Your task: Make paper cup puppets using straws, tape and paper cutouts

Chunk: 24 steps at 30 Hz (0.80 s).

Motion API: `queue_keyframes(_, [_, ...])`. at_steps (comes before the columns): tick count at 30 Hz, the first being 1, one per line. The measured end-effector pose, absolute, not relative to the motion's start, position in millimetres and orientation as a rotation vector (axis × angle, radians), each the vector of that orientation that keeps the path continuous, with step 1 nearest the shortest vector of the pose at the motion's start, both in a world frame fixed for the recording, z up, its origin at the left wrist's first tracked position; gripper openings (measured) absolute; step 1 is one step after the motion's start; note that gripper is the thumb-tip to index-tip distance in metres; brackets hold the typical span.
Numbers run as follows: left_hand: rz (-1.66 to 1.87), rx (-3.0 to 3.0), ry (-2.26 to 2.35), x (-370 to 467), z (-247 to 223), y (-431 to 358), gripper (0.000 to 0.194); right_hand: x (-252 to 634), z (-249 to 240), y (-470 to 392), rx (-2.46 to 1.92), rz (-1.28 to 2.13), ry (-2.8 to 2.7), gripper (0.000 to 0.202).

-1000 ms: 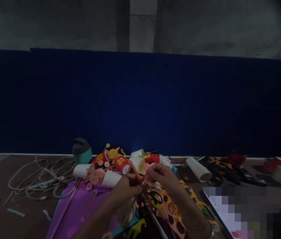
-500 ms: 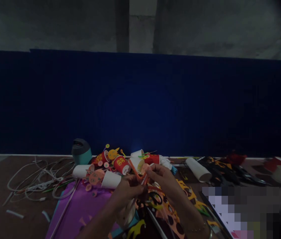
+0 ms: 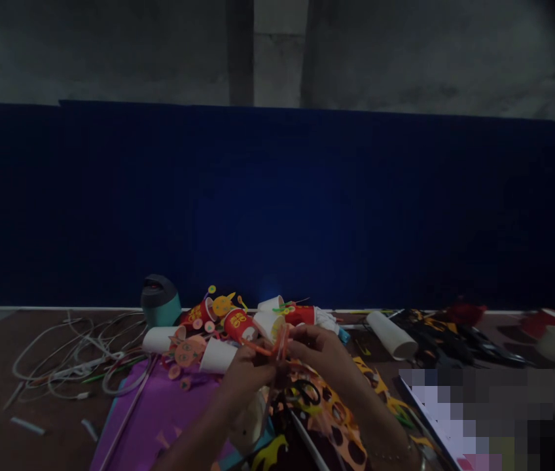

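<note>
A narrow orange strip, which looks like paper, is pinched between both my hands above the middle of the cluttered table. My left hand grips it from the left with fingers closed. My right hand has its thumb and fingers closed on the strip's upright end, and the fingertips partly hide it. Just beneath my hands lie scissors with dark handles, on cut-out orange paper full of holes. A white paper cup lies on its side left of my left hand, beside an orange animal-face cutout.
Purple sheets spread at front left, with tangled white cable beyond. A teal-and-grey device stands behind. Red cups lie at the back. A white tube is to the right. A blue panel borders the table.
The orange piece at my right fingertips has turned from a broad face to a thin upright edge. Both hands have stayed close together and shifted slightly.
</note>
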State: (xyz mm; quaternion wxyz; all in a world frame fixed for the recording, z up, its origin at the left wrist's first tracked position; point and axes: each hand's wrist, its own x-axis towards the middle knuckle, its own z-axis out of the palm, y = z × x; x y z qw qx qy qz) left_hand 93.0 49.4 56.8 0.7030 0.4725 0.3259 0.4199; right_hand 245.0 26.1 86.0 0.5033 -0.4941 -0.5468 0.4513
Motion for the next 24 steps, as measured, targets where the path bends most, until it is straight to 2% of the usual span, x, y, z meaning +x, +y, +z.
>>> queue_keyframes(4, [0.959, 1.024, 0.691, 91, 56, 49, 0.039, 245, 86, 24, -1.322, 1.006, -1.443, 0.016])
queue_keyframes(10, [1.09, 1.182, 0.736, 88, 59, 55, 0.041, 241, 87, 21, -1.312, 0.984, -1.457, 0.009])
queue_keyframes(16, [1.165, 1.119, 0.792, 87, 65, 51, 0.026, 230, 80, 20, -1.245, 1.006, -1.484, 0.005])
queue_keyframes(21, [1.21, 1.049, 0.801, 88, 69, 45, 0.02, 223, 79, 15, -1.237, 0.935, -1.569, 0.011])
queue_keyframes(24, [1.184, 0.988, 0.763, 88, 71, 44, 0.02, 220, 80, 15, -1.164, 1.088, -1.472, 0.01])
